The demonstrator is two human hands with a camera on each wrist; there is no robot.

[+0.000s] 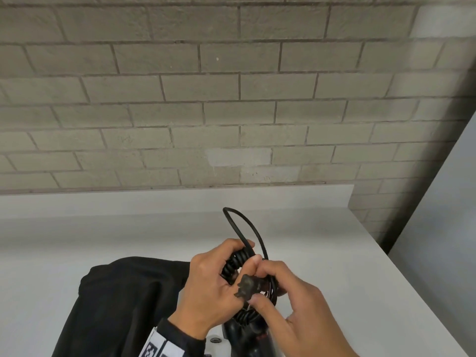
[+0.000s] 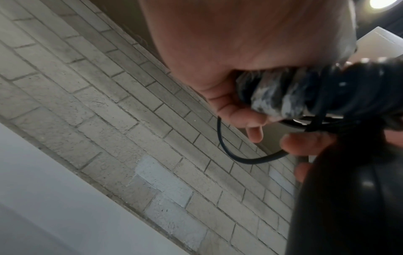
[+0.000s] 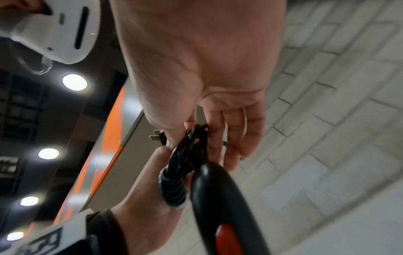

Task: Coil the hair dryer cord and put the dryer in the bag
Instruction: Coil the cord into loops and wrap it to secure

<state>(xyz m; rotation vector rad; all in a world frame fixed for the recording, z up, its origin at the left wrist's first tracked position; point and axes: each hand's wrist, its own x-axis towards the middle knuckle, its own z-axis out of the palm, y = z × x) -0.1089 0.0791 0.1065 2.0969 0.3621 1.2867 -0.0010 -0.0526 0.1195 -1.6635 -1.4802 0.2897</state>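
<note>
Dryer: a black hair dryer (image 1: 253, 336) is held above the near edge of the worktop, mostly hidden under the two hands. The right wrist view shows its black handle with an orange-red switch.
Cord: the black cord (image 1: 233, 264) is wound in tight turns into a bundle just above the dryer's handle. One loose loop stands up from the bundle, away from the person, and arcs back down into the hands.
Plug: the black plug (image 1: 246, 286) sits between the two hands, in front of the coils. Its two flat prongs show in the right wrist view.
Left hand: the left hand (image 1: 211, 284) is curled around the coiled bundle, gripping it, with the thumb near the plug.
Right hand: the right hand (image 1: 296, 302) pinches the cord at the plug between thumb and fingertips; the other fingers lie curved beside the coils.
Bag: a black cloth bag (image 1: 121, 305) lies slumped on the worktop just left of the hands, reaching to the near edge.
Worktop: a plain white worktop (image 1: 322, 240); its right edge runs diagonally toward the near right corner.
Wall: a grey brick wall (image 1: 231, 99) rises behind the far edge.
Sleeve: a dark sleeve (image 1: 177, 338) with a black-and-white marker tag covers the left wrist.
</note>
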